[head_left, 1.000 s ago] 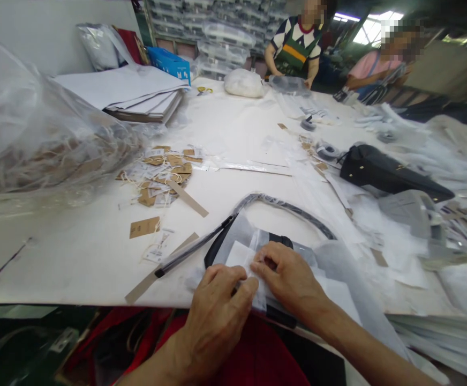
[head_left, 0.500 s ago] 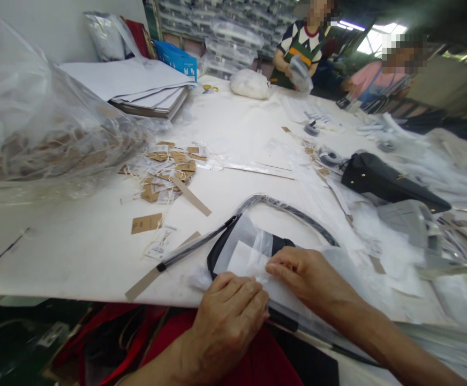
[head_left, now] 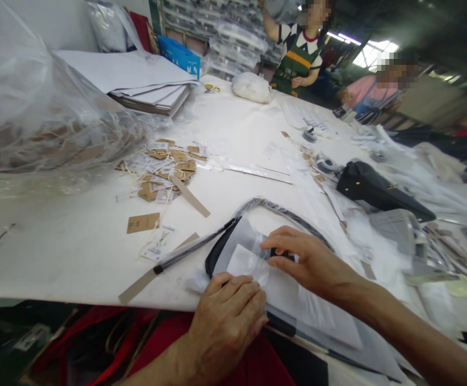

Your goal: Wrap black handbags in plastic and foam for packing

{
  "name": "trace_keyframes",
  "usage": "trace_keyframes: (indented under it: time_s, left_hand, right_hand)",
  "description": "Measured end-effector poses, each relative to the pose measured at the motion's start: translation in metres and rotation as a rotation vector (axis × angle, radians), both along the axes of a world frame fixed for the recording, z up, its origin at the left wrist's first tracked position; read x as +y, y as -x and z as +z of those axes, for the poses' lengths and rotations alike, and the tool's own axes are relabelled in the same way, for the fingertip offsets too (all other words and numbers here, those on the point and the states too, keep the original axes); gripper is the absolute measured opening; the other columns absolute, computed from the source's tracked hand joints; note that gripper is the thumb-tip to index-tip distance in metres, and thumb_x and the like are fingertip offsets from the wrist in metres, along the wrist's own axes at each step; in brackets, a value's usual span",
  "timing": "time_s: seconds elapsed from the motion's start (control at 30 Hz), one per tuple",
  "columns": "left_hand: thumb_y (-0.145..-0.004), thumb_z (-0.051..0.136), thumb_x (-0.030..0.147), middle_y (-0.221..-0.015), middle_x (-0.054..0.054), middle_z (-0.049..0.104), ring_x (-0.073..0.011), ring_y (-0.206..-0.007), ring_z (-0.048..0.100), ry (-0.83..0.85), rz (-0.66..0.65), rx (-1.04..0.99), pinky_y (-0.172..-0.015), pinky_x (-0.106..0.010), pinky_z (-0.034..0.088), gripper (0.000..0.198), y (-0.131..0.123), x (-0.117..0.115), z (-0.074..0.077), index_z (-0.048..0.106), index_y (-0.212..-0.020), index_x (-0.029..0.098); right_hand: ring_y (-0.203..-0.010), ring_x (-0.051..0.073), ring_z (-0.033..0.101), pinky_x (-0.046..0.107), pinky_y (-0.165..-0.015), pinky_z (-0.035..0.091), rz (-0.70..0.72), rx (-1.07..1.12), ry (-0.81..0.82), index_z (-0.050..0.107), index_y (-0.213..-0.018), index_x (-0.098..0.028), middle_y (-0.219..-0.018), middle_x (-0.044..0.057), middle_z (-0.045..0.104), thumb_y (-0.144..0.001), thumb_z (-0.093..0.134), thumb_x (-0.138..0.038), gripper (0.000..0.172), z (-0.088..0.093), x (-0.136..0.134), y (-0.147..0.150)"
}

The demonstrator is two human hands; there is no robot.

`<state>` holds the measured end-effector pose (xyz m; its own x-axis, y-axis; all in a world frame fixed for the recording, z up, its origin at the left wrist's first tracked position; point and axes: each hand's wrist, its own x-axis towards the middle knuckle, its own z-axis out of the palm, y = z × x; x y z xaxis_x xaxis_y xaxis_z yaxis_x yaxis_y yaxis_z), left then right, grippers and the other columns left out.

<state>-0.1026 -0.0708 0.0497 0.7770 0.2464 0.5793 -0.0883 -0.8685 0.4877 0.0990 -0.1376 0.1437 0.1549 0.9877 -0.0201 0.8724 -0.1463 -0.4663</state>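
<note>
A black handbag (head_left: 215, 252) lies at the table's near edge, mostly covered by thin white wrapping sheet (head_left: 239, 236). Its long strap (head_left: 201, 239) is sleeved in clear plastic and loops out over the table. My left hand (head_left: 231, 311) grips the bag's near side, fingers bent over the wrapping; what lies under the palm is hidden. Just above the middle of the bag is my right hand (head_left: 301, 257), with thumb and fingers apart and nothing held. A folded white sheet (head_left: 245, 261) and a strip of clear tape show between the hands.
Brown hang tags (head_left: 177, 166) are heaped left of centre, beside a large clear plastic bag (head_left: 57, 118). Another black bag (head_left: 378, 187) and a grey tape dispenser (head_left: 398, 236) lie right. Farther back are stacked boards (head_left: 137, 80), yellow scissors (head_left: 211, 87) and two people.
My right hand has lifted slightly and its fingers have spread from a pinch at the wrapping. The left hand stays on the bag. The person at the back has raised an arm.
</note>
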Motion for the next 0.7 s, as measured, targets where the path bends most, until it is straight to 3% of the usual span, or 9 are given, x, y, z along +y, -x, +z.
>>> trace_keyframes:
  time_s: [0.1,0.2,0.43,0.57,0.7]
  left_hand:
    - [-0.098,0.048,0.024,-0.105,-0.003,0.073,-0.0197,-0.103,0.065,0.002,0.011,-0.008,-0.087,-0.038,0.041,0.02,-0.001,0.0,0.001,0.063,-0.11,0.019]
    - [-0.098,0.05,0.025,-0.106,-0.002,0.073,-0.0191,-0.104,0.064,0.013,0.003,-0.015,-0.088,-0.038,0.039,0.019,-0.002,0.001,0.0,0.063,-0.11,0.019]
    - [-0.098,0.052,0.026,-0.108,-0.002,0.072,-0.0188,-0.104,0.063,-0.008,0.025,-0.035,-0.09,-0.036,0.035,0.019,-0.001,0.001,-0.003,0.064,-0.109,0.018]
    - [-0.099,0.047,0.029,-0.122,-0.007,0.068,-0.0204,-0.102,0.064,-0.066,0.055,0.01,-0.09,-0.038,0.037,0.023,-0.001,0.002,-0.003,0.064,-0.11,0.018]
    - [-0.099,0.045,0.029,-0.122,-0.006,0.069,-0.0209,-0.098,0.064,-0.094,0.041,0.043,-0.086,-0.038,0.04,0.025,-0.002,0.002,-0.001,0.065,-0.109,0.018]
  right_hand:
    - [-0.087,0.019,0.06,0.036,-0.078,0.044,0.279,-0.367,-0.012,0.07,-0.09,-0.022,-0.099,0.006,0.069,-0.087,0.061,-0.012,0.014,-0.008,0.01,0.007]
    - [-0.084,0.02,0.056,0.038,-0.075,0.039,0.416,-0.553,-0.042,0.064,-0.076,-0.02,-0.091,0.006,0.068,-0.09,0.057,-0.013,0.017,-0.006,0.018,0.007]
    - [-0.087,0.019,0.056,0.039,-0.087,0.039,0.585,-0.657,-0.202,0.065,-0.082,-0.021,-0.091,0.005,0.07,-0.097,0.046,-0.014,0.025,-0.011,0.018,-0.012]
    - [-0.091,0.019,0.059,0.04,-0.095,0.041,0.653,-0.66,-0.276,0.067,-0.085,-0.021,-0.091,0.003,0.072,-0.096,0.049,-0.017,0.021,-0.021,0.022,-0.024]
    - [-0.097,0.018,0.06,0.041,-0.104,0.039,0.688,-0.69,-0.237,0.068,-0.093,-0.022,-0.098,0.003,0.072,-0.097,0.047,-0.016,0.022,-0.023,0.027,-0.055]
